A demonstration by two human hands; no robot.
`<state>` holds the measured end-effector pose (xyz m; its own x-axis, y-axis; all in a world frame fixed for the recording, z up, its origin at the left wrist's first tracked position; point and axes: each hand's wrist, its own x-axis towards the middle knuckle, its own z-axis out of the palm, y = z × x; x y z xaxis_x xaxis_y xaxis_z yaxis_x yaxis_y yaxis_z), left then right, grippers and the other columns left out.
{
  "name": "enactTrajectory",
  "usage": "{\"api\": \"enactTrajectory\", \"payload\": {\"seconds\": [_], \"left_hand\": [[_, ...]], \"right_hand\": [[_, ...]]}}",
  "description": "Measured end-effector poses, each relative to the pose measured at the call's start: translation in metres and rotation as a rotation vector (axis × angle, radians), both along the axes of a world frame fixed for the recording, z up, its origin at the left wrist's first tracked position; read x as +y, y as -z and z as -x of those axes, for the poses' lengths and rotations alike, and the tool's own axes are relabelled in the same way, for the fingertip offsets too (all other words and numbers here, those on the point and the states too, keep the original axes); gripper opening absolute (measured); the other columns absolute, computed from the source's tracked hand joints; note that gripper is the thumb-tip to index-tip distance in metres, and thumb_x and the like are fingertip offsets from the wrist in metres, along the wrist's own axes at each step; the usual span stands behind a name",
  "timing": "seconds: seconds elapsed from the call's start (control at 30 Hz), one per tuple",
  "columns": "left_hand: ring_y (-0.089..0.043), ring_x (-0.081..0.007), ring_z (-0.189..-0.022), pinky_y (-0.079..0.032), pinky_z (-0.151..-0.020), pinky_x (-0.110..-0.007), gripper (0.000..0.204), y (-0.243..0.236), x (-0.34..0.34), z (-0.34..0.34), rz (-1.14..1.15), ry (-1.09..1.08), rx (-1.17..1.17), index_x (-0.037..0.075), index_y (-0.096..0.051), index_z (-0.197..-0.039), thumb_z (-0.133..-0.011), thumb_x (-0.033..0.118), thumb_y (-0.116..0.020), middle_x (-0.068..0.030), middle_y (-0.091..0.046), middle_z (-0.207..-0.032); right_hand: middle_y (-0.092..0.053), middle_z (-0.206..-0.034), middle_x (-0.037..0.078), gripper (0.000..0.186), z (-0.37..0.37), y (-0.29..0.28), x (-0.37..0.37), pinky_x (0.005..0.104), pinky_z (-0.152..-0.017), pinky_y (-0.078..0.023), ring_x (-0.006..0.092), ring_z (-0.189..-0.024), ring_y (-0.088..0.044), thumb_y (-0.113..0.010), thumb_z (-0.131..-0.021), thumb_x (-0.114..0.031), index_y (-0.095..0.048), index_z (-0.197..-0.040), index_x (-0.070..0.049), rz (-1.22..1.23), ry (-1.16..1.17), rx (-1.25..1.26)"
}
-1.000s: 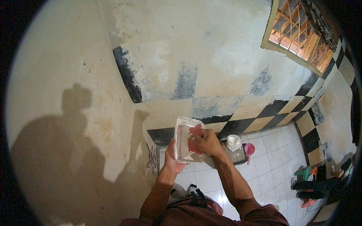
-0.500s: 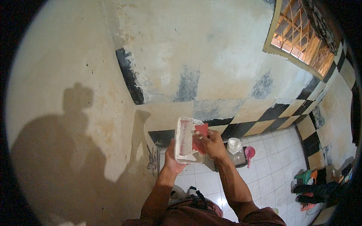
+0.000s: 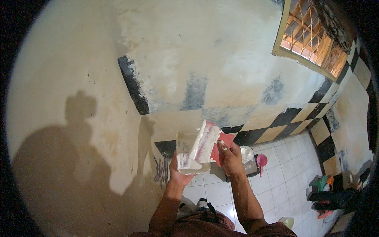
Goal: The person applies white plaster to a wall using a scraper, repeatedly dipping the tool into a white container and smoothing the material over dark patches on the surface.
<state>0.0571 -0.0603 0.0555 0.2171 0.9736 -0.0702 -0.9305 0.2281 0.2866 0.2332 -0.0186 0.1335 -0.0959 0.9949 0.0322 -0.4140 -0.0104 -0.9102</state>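
My left hand (image 3: 178,173) grips a clear, box-shaped plastic container (image 3: 193,170) from its left and lower side. White paste smears the container's inside and bottom. Closed around a red putty spreader (image 3: 226,139) is my right hand (image 3: 233,161), its thumb pressed on the flat face. The spreader's wide blade (image 3: 205,141) carries a thick streaked layer of white paste and is tilted over the container's right side. Whether its lower edge touches the container, I cannot tell. White specks mark my right thumb.
Ahead stands a wall (image 3: 166,47) with patchy white coating over black and cream checks. A barred window (image 3: 312,33) is at upper right. On the tiled floor are a white bag (image 3: 247,154), a pink dipper (image 3: 261,160) and a pale green vessel (image 3: 286,222).
The spreader has come up out of the container toward the right, with paste on its blade. My left hand and the container have shifted slightly left and down.
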Motion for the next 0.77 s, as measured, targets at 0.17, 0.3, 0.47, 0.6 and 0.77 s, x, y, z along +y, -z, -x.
{"api": "enactTrajectory", "payload": {"seconds": [0.17,0.3,0.47,0.6,0.77], "left_hand": [[-0.058,-0.0301,-0.114,-0.051,-0.089,-0.049,0.060,-0.006,-0.004,-0.001,0.012,-0.031,-0.026,0.011,-0.050,-0.134,-0.091,0.054,-0.046,-0.0116,-0.057,-0.128],[-0.057,-0.0302,-0.116,-0.048,-0.093,-0.049,0.058,-0.003,-0.008,-0.002,0.051,-0.027,-0.065,0.011,-0.050,-0.134,-0.092,0.052,-0.047,-0.0104,-0.056,-0.130],[-0.055,-0.0303,-0.118,-0.047,-0.096,-0.051,0.058,0.007,-0.009,0.000,0.063,-0.029,-0.068,0.012,-0.050,-0.134,-0.092,0.051,-0.048,-0.0098,-0.055,-0.131],[-0.054,-0.0300,-0.120,-0.046,-0.096,-0.051,0.057,0.010,-0.007,0.002,-0.005,0.018,-0.086,0.012,-0.050,-0.134,-0.092,0.050,-0.049,-0.0104,-0.055,-0.133],[-0.051,-0.0299,-0.123,-0.044,-0.097,-0.055,0.062,0.006,0.002,-0.001,0.013,0.034,-0.060,0.013,-0.047,-0.137,-0.090,0.053,-0.051,-0.0117,-0.049,-0.139]], "right_hand": [[-0.054,-0.061,-0.002,0.021,0.002,0.004,-0.012,0.0240,-0.041,-0.033,0.0067,-0.046,-0.045,-0.060,-0.095,-0.024,-0.062,-0.084,-0.006,0.034,0.009,-0.100],[-0.058,-0.071,-0.003,0.018,0.005,0.028,-0.018,0.0224,-0.049,-0.037,0.0061,-0.056,-0.049,-0.061,-0.095,-0.023,-0.064,-0.092,-0.005,0.085,0.040,-0.104],[-0.053,-0.064,-0.003,0.020,0.005,0.038,-0.023,0.0235,-0.044,-0.035,0.0069,-0.049,-0.044,-0.060,-0.095,-0.024,-0.063,-0.089,-0.005,0.160,0.048,-0.106],[-0.052,-0.063,-0.003,0.019,0.006,0.044,-0.024,0.0231,-0.044,-0.032,0.0067,-0.049,-0.042,-0.060,-0.095,-0.023,-0.064,-0.091,-0.004,0.175,0.075,-0.092],[-0.055,-0.065,-0.002,0.020,0.005,0.049,-0.016,0.0236,-0.044,-0.034,0.0079,-0.049,-0.044,-0.060,-0.095,-0.023,-0.063,-0.094,-0.003,0.236,0.071,-0.047]]}}
